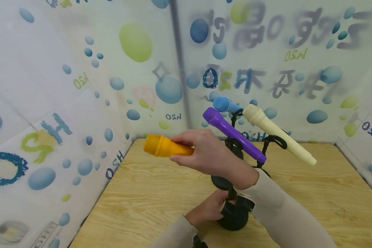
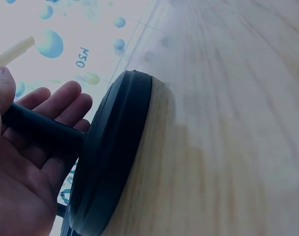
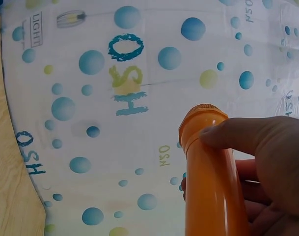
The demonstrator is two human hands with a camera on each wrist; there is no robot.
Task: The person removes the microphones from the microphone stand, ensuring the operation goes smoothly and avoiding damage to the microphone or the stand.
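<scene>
My right hand (image 1: 207, 151) holds an orange microphone (image 1: 165, 146) above the table, its head pointing left. In the right wrist view the thumb lies along the orange body near the head, and the other fingers are behind it. Lower down, my left hand (image 1: 208, 208) grips the upright of a black microphone stand (image 1: 234, 220). The left wrist view shows its palm and fingers around the black pole, just above the round base (image 2: 115, 157). That base is on the wooden table. My right forearm passes over the stand's upper part in the head view.
Behind my right hand, purple (image 1: 235, 134), cream (image 1: 279, 132) and blue (image 1: 226, 104) microphones sit tilted in black stands. The wooden table (image 1: 136, 196) meets bubble-patterned sheeting (image 1: 80, 89) at the back and sides.
</scene>
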